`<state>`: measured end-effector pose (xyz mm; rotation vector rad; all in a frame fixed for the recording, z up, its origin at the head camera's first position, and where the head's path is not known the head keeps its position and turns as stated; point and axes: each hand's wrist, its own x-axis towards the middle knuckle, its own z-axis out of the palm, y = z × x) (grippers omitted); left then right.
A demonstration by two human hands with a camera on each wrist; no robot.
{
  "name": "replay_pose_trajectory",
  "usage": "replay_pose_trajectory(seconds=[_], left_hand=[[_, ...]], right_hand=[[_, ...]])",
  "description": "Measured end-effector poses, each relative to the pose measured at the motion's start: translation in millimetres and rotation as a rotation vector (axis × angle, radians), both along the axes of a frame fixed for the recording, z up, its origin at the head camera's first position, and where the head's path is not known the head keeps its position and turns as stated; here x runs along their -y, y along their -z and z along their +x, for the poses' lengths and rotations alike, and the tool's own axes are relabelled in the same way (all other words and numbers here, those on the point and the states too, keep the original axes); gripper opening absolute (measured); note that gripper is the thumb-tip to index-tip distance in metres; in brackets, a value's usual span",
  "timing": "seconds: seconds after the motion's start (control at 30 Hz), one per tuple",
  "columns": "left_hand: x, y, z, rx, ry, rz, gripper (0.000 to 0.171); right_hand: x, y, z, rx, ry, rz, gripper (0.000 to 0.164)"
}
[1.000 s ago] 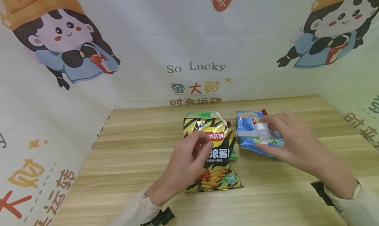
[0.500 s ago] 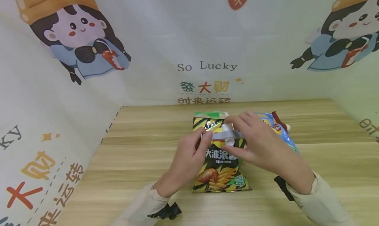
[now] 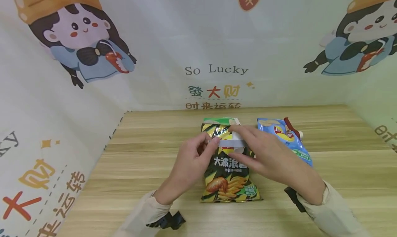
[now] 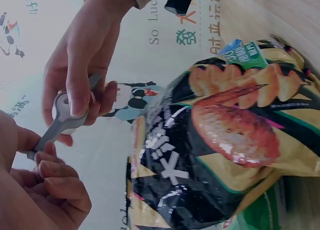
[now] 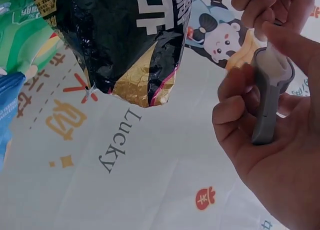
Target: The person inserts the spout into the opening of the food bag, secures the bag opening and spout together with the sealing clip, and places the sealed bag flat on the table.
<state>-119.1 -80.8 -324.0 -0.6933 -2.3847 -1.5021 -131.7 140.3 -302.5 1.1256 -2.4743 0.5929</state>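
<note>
A grey-white bag clip with a round white spout [image 3: 231, 143] is held above a black-and-yellow chip bag [image 3: 229, 181]. My left hand [image 3: 190, 161] pinches the clip's left end between thumb and fingers. The right hand [image 3: 273, 154] grips its other end, thumb and fingers around the spout. Up close in the right wrist view, the grey clip [image 5: 268, 105] crosses the right palm. In the left wrist view the clip [image 4: 67, 117] spans both hands. The black bag lies on a green bag [image 3: 220, 120], which is mostly hidden.
To the right lies a blue chip bag [image 3: 279, 135] with a dark red clip [image 3: 291, 126] across its corner. Everything lies on a wood-grain table [image 3: 139, 154], with a printed cloth [image 3: 155, 57] standing behind and at the sides.
My right hand has brought the clip leftward from over the blue bag to over the black bag. The left hand has taken hold of the clip's left end.
</note>
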Motion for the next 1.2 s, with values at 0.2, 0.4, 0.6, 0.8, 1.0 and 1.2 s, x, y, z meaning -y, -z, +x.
replay_pose_trajectory(seconds=[0.2, 0.4, 0.6, 0.8, 1.0, 1.2], left_hand=[[1.8, -5.5, 4.1, 0.032, 0.066, 0.023, 0.036], [-0.3, -7.2, 4.8, 0.133, 0.135, 0.111, 0.035], [1.0, -6.2, 1.1, 0.231, 0.194, 0.202, 0.033], [5.5, -8.9, 0.3, 0.227, 0.187, 0.236, 0.029], [4.9, -8.4, -1.1, 0.218, 0.206, 0.246, 0.03], [5.8, -7.9, -2.4, 0.263, 0.202, 0.292, 0.026]], right_hand=[[-0.5, 0.5, -0.1, 0.011, -0.027, -0.013, 0.052], [-3.6, 1.2, 0.3, 0.041, -0.041, -0.014, 0.045], [-5.8, 0.8, -2.4, 0.085, -0.041, -0.033, 0.046], [-1.8, 1.0, -2.8, 0.14, -0.058, -0.106, 0.049], [0.2, 0.8, 0.2, 0.131, -0.035, -0.125, 0.055], [3.2, 2.6, 0.7, 0.066, -0.029, -0.126, 0.056]])
